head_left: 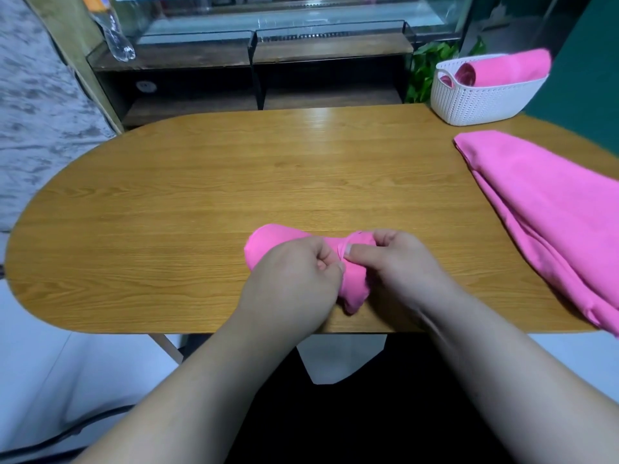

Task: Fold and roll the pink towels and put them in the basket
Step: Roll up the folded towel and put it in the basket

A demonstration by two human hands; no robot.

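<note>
A rolled pink towel (268,242) lies on the wooden table (187,195) near its front edge. My left hand (294,279) grips the roll's middle with curled fingers. My right hand (398,262) grips its right end, thumb pressed on the cloth. Part of the roll is hidden under both hands. A white woven basket (482,98) stands at the back right with one rolled pink towel (502,70) in it. A folded flat pink towel (542,209) lies on the right of the table, hanging over the front edge.
Behind the table stands a dark shelf unit with glass tanks (254,58). A plastic bottle (115,31) hangs at the upper left. Green leaves (428,68) show beside the basket. Bare wood stretches across the table's left and middle.
</note>
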